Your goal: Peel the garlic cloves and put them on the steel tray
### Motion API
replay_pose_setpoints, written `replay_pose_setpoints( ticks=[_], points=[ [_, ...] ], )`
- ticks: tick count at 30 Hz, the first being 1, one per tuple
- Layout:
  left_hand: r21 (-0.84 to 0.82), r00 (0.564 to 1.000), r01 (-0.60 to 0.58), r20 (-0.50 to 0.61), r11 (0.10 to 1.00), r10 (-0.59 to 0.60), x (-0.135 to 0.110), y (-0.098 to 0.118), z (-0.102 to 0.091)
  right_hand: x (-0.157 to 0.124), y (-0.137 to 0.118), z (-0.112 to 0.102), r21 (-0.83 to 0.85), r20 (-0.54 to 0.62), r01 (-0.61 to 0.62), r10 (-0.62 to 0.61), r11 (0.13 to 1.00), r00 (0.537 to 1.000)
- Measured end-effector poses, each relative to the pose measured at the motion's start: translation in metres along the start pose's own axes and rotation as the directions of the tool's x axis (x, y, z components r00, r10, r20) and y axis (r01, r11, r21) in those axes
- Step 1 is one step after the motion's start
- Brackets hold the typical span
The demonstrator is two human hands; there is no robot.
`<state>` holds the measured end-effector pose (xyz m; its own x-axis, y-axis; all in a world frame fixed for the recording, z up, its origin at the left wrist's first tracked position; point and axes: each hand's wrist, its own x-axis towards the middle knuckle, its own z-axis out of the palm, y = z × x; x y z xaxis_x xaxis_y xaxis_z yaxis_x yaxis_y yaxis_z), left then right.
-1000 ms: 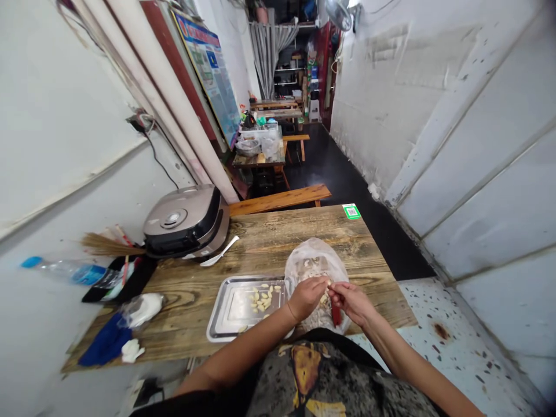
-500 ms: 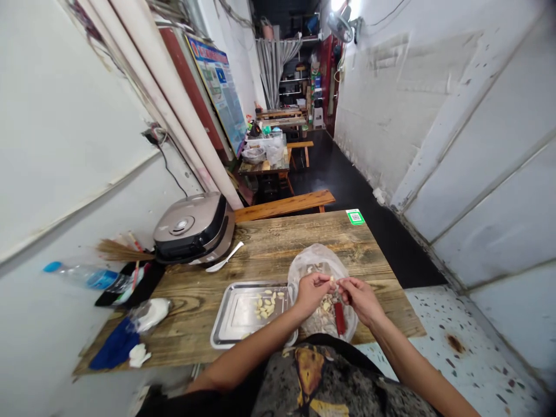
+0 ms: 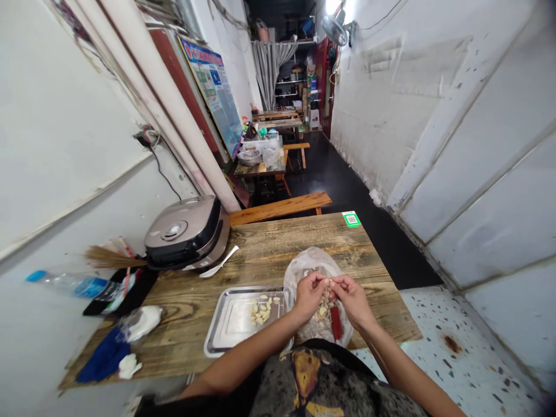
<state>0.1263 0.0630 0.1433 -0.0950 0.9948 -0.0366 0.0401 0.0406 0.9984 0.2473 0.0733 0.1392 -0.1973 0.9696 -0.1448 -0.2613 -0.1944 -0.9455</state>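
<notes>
Pinching one small pale piece [image 3: 329, 282] between fingertips: left hand [image 3: 309, 296] and right hand [image 3: 353, 299], above one plastic bag [image 3: 319, 255] of peelings [image 3: 317, 325]. Inside, near right: one red object [image 3: 336, 323]. Left: one metal tray [image 3: 228, 321], roughly a dozen pale cloves [image 3: 259, 319].

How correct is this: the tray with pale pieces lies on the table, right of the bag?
The side is wrong: in the head view, the tray with pale pieces lies on the table, left of the bag.
</notes>
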Motion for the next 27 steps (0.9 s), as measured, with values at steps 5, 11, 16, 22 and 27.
replay_pose_setpoints(
  ticks=[5,11,16,22,27],
  points=[
    [0.168,0.990,-0.070,-0.113,0.983,0.089,0.004,0.001,-0.001,-0.003,-0.002,0.007,-0.135,0.004,0.104,-0.104,0.985,0.995],
    [-0.051,0.978,0.193,-0.070,0.980,-0.196,0.012,-0.001,-0.003,-0.007,-0.004,0.002,-0.229,0.086,0.203,-0.189,0.952,0.978],
    [-0.226,0.967,0.245,0.131,0.943,-0.220,0.010,0.000,-0.004,-0.003,-0.004,-0.010,-0.080,0.032,0.160,-0.158,0.984,0.987],
    [0.011,0.993,-0.038,0.110,0.999,0.037,0.006,0.005,-0.004,-0.002,-0.007,-0.019,-0.100,-0.031,0.127,-0.131,0.987,0.991],
    [0.077,0.989,-0.122,0.091,0.990,0.115,0.005,0.008,-0.002,-0.005,-0.010,-0.017,-0.101,-0.006,0.111,-0.112,0.989,0.994]
  ],
)
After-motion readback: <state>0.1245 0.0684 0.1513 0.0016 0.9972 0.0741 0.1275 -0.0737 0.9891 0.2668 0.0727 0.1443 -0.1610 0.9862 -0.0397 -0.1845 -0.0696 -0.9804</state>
